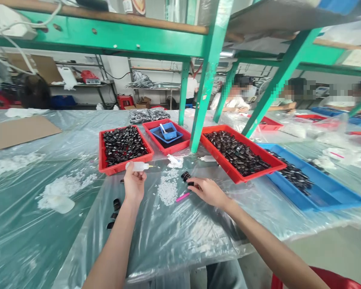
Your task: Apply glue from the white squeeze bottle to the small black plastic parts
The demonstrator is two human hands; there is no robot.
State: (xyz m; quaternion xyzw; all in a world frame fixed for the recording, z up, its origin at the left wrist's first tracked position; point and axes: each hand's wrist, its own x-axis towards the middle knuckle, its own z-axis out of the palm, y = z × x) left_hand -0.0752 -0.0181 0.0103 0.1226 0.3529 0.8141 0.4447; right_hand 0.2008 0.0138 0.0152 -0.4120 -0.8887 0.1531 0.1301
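My left hand [134, 184] is closed round a small white squeeze bottle [138, 166] whose thin yellowish tip points right. With its fingers pinched, my right hand [209, 190] holds a small black plastic piece [191, 183]. Right behind that piece lies a little cluster of similar black pieces [185, 176]. Between my hands a patch of tiny white parts [167, 188] is spread on the plastic sheet. A pink stick [183, 197] lies near my right fingertips. Several loose black pieces [116, 204] rest left of my left forearm. What the black pieces are exactly, I cannot make out.
Red trays of black pieces stand at left [100, 154] and right [243, 178]. Between them a red tray [168, 150] holds a blue one. A divided blue tray [333, 194] is far right. A green post [204, 80] rises ahead. People sit across the table.
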